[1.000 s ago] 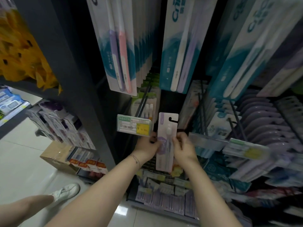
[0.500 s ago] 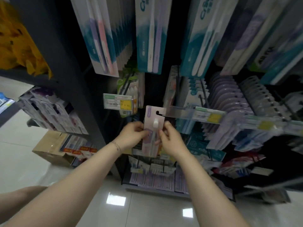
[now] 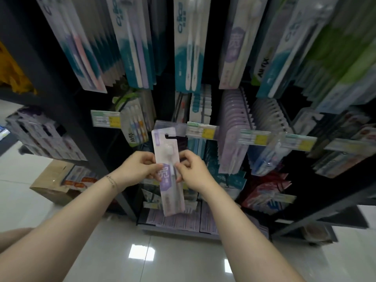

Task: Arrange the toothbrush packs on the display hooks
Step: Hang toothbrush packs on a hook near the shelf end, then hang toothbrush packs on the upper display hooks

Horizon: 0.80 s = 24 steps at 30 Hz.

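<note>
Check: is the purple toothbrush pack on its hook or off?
Cannot tell. The left hand and right hand pinch the purple toothbrush pack upright, its top beside a clear label holder; the hook itself is unclear.

Both forearms bare, stretched forward and up, converging on pack point(image 3: 165, 139). Left hand point(image 3: 140, 167) at pack's left edge, fingers curled, pinching it. Right hand point(image 3: 193, 171) at pack's right edge, same pinch, back of hand toward camera. Hands level, about mid-height on pack, apart from each other.
</note>
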Motion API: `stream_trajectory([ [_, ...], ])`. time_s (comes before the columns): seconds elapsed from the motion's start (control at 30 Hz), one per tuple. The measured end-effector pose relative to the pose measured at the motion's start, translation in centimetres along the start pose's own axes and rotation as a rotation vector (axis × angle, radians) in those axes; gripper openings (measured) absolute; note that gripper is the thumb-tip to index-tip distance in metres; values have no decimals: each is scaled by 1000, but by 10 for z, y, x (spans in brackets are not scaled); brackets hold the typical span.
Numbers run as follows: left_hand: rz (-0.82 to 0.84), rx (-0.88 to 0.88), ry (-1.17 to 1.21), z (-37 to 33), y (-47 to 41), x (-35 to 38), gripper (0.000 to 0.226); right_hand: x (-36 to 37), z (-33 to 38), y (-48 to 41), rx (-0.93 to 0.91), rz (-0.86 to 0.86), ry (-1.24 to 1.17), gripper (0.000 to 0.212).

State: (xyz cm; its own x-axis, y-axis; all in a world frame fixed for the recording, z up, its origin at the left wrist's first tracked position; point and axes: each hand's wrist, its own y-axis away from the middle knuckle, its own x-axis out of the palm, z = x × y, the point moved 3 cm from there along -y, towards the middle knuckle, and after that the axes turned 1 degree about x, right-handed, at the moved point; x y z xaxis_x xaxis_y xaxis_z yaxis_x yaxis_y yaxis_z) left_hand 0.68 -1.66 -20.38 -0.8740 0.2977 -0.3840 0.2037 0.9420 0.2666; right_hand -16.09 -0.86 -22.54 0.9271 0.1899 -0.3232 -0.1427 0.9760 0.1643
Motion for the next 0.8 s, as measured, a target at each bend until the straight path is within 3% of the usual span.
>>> stream_trajectory([
  [0.2, -67, 21, 58, -8, 24, 15, 8, -11, 4, 21, -26, 39, -3, 7],
  [0.47, -85, 223, 8, -74, 32, 17, 13, -61, 45, 41, -114, -32, -5, 12],
  [0.67, -77, 374, 4, -130, 26, 19, 13, -99, 60, 54, -149, -139, -22, 23],
  [0.8, -14, 432, 53, -163, 22, 33, 20, -126, 74, 61, -194, -271, -71, 17],
])
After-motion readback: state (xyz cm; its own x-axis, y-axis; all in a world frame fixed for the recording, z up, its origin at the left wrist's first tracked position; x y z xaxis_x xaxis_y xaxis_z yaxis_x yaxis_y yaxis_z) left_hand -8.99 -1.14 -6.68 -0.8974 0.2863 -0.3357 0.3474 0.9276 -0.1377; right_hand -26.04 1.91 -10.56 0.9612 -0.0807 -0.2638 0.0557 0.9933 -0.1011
